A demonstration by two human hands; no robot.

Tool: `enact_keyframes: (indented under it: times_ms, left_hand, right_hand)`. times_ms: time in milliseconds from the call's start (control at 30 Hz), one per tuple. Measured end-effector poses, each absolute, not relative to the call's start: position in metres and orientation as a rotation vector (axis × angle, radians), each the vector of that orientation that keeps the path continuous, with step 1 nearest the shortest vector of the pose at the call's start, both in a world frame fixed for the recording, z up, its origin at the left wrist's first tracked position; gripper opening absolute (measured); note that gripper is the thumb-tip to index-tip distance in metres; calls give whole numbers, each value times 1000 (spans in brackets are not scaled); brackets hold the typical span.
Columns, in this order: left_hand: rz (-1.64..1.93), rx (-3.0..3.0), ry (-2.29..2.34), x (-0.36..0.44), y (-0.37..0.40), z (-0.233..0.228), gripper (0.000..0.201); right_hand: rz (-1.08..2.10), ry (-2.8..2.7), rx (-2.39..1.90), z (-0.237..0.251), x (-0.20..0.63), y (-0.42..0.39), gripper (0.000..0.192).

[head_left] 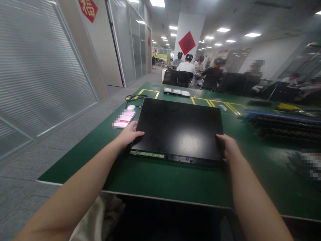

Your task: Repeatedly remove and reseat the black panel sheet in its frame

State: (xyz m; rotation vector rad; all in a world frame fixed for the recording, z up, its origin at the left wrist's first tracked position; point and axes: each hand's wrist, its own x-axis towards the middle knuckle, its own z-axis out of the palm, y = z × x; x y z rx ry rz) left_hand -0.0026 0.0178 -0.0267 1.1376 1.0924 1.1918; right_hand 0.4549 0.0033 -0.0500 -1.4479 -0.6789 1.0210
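At the left of centre a pink phone [124, 119] lies on the green table [160, 180], with a white mouse [131, 107] just above it. The left hand [129, 134] grips the left edge of the black panel [178, 129], which lies flat in the middle of the frame. The right hand [228, 146] clasps its lower right corner. Dark trays [283, 125] sit at the right.

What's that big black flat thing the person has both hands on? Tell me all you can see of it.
The black panel is a wide, thin rectangle with a smooth, slightly glossy face reflecting ceiling light. It lies flat on the green table. Along its near edge a narrow green circuit strip shows. The left hand rests on its left edge, the right hand on its right edge.
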Motion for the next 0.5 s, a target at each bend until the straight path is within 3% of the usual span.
enact_keyframes:
  times_ms: [500]
  left_hand:
    - [1196,1154,1090,-4,20,-29,52]
  right_hand:
    - [1012,-708,-1458,-48,453,1,26]
